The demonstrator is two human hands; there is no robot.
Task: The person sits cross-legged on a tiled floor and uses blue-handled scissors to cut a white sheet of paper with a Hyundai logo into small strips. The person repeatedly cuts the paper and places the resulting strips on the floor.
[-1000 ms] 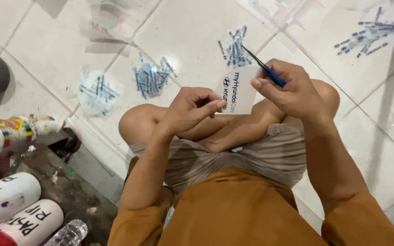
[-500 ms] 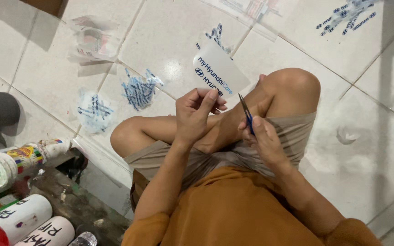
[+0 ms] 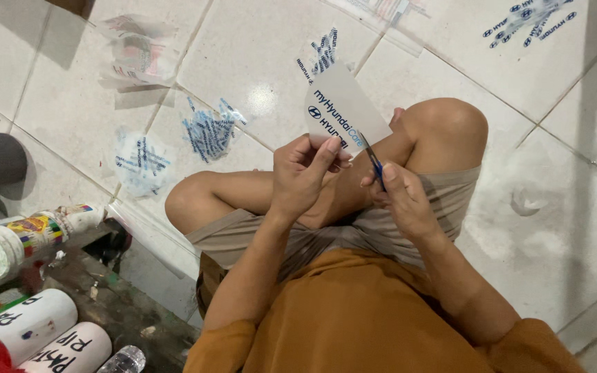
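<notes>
I had the white printed sticker sheet point(image 3: 343, 110) pinched at its near edge in my left hand point(image 3: 302, 176), above my knees; it looked light, floppy, easily creased. My right hand point(image 3: 399, 197) gripped a thin blue tool point(image 3: 372, 160).

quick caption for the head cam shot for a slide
Seated on white tiles, left hand holds a printed white sticker while right hand grips a blue tool.

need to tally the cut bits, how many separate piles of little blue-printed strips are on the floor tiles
4 that I can make out: one pile left of the knee, one pile further left on clear plastic, one pile behind the held sheet, one pile top right. Others may be hidden.
</notes>
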